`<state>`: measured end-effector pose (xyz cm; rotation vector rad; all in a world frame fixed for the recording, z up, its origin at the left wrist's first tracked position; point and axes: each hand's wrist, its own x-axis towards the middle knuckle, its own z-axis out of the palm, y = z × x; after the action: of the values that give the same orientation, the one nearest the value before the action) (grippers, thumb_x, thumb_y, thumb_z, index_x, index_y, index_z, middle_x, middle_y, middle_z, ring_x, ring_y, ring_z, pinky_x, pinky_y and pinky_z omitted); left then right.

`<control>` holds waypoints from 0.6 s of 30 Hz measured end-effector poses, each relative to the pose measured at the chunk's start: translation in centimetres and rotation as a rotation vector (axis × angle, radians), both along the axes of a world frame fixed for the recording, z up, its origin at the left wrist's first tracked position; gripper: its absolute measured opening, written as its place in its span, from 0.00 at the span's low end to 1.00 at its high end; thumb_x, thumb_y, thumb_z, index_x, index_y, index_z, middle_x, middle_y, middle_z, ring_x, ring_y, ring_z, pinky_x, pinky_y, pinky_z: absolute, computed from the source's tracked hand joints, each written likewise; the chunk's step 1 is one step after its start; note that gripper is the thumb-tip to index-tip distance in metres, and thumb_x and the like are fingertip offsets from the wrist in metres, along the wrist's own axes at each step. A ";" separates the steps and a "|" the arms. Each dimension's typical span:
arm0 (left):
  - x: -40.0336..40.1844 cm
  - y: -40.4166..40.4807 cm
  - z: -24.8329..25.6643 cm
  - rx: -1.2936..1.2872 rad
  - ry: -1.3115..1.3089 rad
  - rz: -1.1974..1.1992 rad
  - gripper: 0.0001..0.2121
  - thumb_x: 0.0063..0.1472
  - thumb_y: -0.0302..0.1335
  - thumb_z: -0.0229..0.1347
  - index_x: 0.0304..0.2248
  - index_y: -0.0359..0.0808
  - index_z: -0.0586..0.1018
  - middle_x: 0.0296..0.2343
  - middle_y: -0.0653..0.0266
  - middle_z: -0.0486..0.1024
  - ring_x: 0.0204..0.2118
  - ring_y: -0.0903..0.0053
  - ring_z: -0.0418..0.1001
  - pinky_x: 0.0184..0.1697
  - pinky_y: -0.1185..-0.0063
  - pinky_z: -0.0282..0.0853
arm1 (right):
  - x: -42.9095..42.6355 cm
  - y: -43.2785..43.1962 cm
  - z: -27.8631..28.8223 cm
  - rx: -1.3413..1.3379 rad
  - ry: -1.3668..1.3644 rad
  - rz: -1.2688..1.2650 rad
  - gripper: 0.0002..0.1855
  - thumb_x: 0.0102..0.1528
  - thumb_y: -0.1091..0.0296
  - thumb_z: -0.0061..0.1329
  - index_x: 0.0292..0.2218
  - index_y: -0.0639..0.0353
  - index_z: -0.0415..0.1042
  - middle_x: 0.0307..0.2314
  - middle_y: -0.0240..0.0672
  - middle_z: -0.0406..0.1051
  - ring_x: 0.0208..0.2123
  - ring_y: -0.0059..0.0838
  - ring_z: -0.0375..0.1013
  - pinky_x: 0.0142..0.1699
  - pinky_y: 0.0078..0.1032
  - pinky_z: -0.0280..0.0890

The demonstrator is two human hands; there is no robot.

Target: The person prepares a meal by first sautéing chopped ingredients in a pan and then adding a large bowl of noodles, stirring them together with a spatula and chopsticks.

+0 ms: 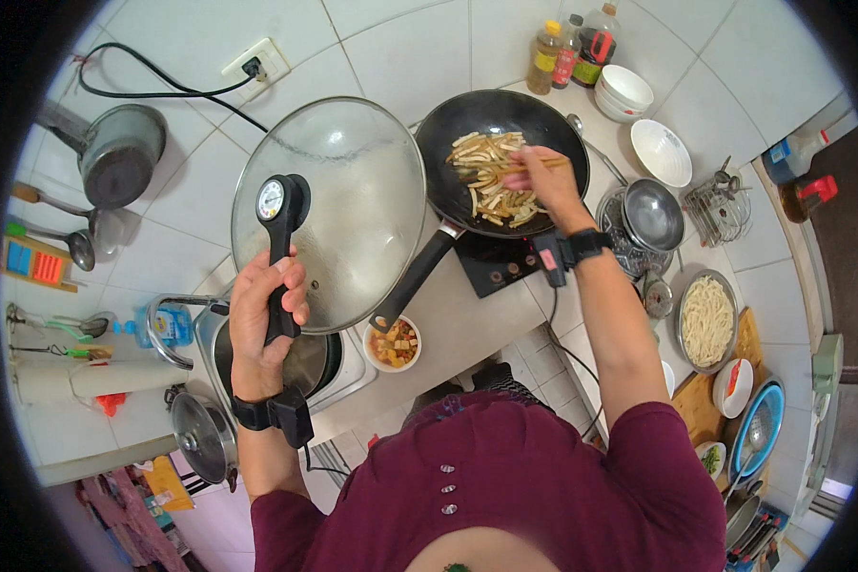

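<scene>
My left hand (pixel 268 307) grips the black handle of a glass lid (pixel 372 236), which has a round dial on its handle. The lid is raised beside the wok, with moisture on the glass. Over the black wok (pixel 429 168), my right hand (pixel 543 179) holds wooden chopsticks (pixel 554 164), their tips among pale and browned strips of food (pixel 497 200). The wok stands on a black induction cooker (pixel 497 268), its handle pointing toward the sink side. A white bowl of diced food (pixel 393 345) sits below the lid's edge.
Sauce bottles (pixel 545 57) and stacked white bowls (pixel 625 91) stand behind the wok. To the right are a ladle (pixel 600 150), a metal bowl (pixel 653 214), a plate of noodles (pixel 706 322) and a cutting board (pixel 701 415). At left, a faucet (pixel 159 332) arches by the sink; a lidded pot (pixel 204 436) is nearby.
</scene>
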<state>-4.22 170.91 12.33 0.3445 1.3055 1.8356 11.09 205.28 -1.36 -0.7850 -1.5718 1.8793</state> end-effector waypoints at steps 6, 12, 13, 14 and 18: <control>0.0 -0.3 0.1 -0.010 0.019 0.021 0.09 0.59 0.24 0.47 0.38 0.30 0.68 0.21 0.69 0.64 0.16 0.90 0.62 0.16 0.88 0.65 | 4.0 0.2 0.8 0.053 0.021 -0.138 0.15 0.59 0.62 0.38 0.32 0.67 0.68 0.25 0.39 0.71 0.22 0.25 0.74 0.26 0.17 0.71; -0.2 -0.5 -0.6 0.006 -0.008 0.038 0.09 0.59 0.25 0.47 0.38 0.31 0.68 0.21 0.69 0.64 0.16 0.90 0.62 0.16 0.88 0.64 | 4.8 -0.6 0.2 0.096 -0.017 -0.109 0.14 0.60 0.63 0.37 0.32 0.66 0.67 0.24 0.37 0.70 0.22 0.24 0.73 0.26 0.17 0.70; -0.2 -0.5 -0.5 0.011 -0.012 0.039 0.09 0.59 0.25 0.47 0.38 0.31 0.68 0.21 0.69 0.65 0.16 0.90 0.62 0.16 0.88 0.64 | 4.8 -0.7 0.2 0.095 -0.016 -0.109 0.14 0.60 0.63 0.37 0.32 0.66 0.67 0.24 0.37 0.70 0.22 0.24 0.73 0.26 0.17 0.70; -0.2 -0.5 -0.4 0.010 -0.011 0.040 0.09 0.59 0.25 0.47 0.38 0.31 0.68 0.21 0.69 0.65 0.16 0.90 0.62 0.16 0.88 0.64 | 4.7 -0.8 0.1 0.086 0.004 -0.137 0.14 0.60 0.62 0.37 0.32 0.66 0.67 0.25 0.37 0.70 0.22 0.24 0.73 0.26 0.17 0.70; 0.0 -0.1 -0.3 -0.004 0.004 0.009 0.09 0.59 0.25 0.46 0.39 0.30 0.67 0.21 0.71 0.64 0.17 0.91 0.61 0.16 0.90 0.63 | 3.8 -1.3 -0.3 0.056 0.073 -0.100 0.14 0.60 0.62 0.37 0.33 0.65 0.67 0.25 0.37 0.70 0.23 0.24 0.73 0.27 0.16 0.70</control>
<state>-4.20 170.83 12.07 0.3412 1.3151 1.8404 14.91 203.94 -1.61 -0.7484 -1.5063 1.7656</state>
